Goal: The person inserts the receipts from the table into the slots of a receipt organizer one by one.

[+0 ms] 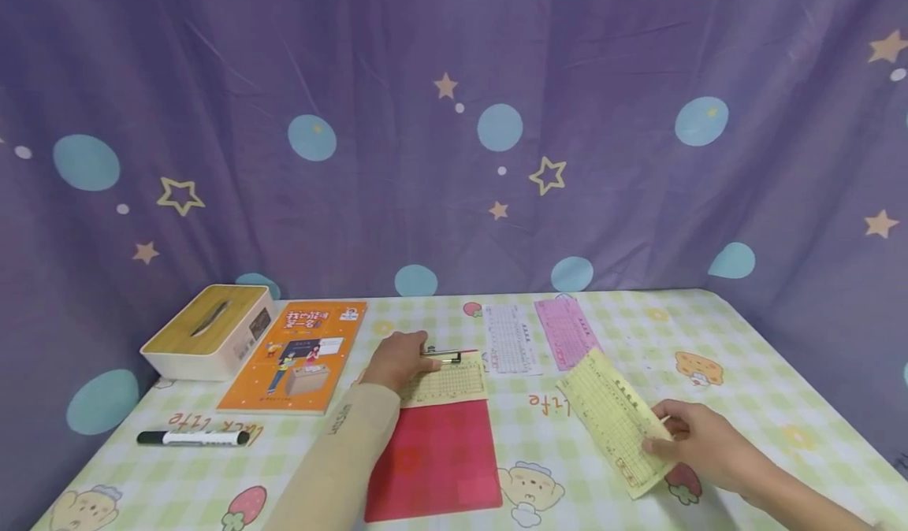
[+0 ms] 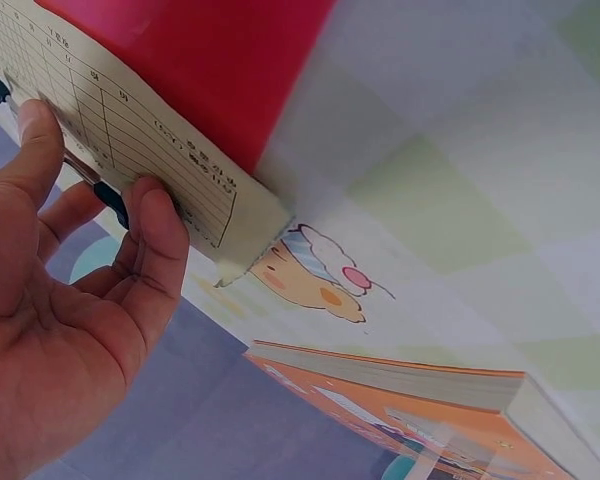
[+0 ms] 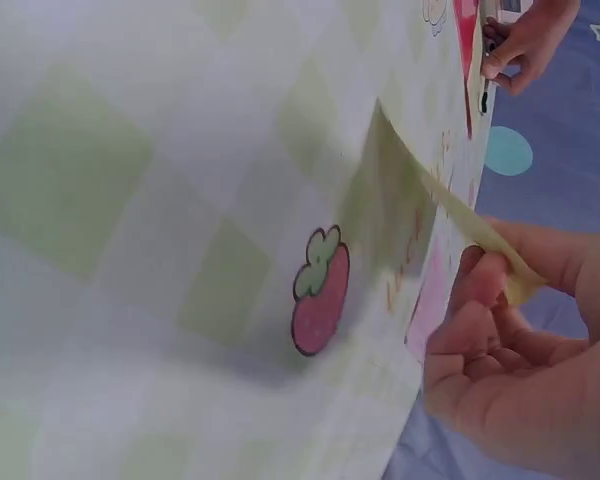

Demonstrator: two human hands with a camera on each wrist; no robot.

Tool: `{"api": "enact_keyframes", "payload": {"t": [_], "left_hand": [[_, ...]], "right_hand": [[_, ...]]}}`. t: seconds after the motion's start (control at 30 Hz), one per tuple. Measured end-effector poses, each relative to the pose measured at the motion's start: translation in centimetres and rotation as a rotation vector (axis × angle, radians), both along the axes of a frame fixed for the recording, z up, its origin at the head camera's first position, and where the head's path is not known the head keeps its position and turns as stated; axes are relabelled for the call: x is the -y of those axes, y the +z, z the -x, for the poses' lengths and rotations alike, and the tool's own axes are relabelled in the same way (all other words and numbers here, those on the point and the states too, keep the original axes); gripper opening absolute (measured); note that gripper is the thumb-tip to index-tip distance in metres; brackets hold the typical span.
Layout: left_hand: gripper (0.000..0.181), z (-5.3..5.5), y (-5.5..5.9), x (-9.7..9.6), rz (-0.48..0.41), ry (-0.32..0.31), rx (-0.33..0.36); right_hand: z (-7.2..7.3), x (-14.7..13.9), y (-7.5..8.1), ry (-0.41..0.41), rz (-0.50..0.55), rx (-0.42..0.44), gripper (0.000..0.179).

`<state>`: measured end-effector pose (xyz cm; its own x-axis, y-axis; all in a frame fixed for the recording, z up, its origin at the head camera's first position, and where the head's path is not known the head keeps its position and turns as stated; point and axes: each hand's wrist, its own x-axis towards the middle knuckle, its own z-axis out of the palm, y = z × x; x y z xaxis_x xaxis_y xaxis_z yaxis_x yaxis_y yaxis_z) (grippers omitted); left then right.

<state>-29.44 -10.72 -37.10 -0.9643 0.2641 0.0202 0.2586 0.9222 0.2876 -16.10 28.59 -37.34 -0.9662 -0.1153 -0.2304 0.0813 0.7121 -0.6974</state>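
Observation:
At the far edge of a red clipboard (image 1: 434, 460), my left hand (image 1: 399, 362) pinches the metal clip (image 2: 110, 200) between thumb and fingers. A yellow printed form (image 1: 450, 387) lies under that clip, across the top of the board. To the right, my right hand (image 1: 709, 446) holds a second yellow form (image 1: 613, 421) by its right edge, thumb on the printed face. In the right wrist view this sheet (image 3: 435, 190) is tilted up over the tablecloth and casts a shadow on it.
A white printed sheet (image 1: 507, 340) and a pink one (image 1: 563, 330) lie behind the right hand's form. On the left are an orange book (image 1: 294, 362), a tissue box (image 1: 206, 330) and a black-and-white marker (image 1: 193, 438). A purple curtain (image 1: 397, 121) hangs behind the table.

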Motion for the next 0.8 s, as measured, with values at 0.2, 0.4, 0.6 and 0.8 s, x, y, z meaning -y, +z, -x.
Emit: {"api": "enact_keyframes", "payload": {"t": [0.2,0.4,0.6,0.8], "left_hand": [[0.032,0.2,-0.2,0.1,0.000,-0.007,0.002],[0.032,0.5,-0.4,0.0,-0.007,0.000,-0.004],[0.031,0.6,-0.4,-0.1,0.004,0.017,0.016],[0.031,0.7,-0.7,-0.1,0.009,0.014,0.018]], "right_hand": [[-0.4,-0.1,1.1,0.053,-0.116,-0.239,0.019],[-0.3,1.5,2.8,0.076,-0.157,-0.477,0.021],[0.7,4.3,4.3,0.132,-0.032,-0.595,0.011],[2.2,7.4,4.5,0.248,0.169,-0.456,0.012]]}}
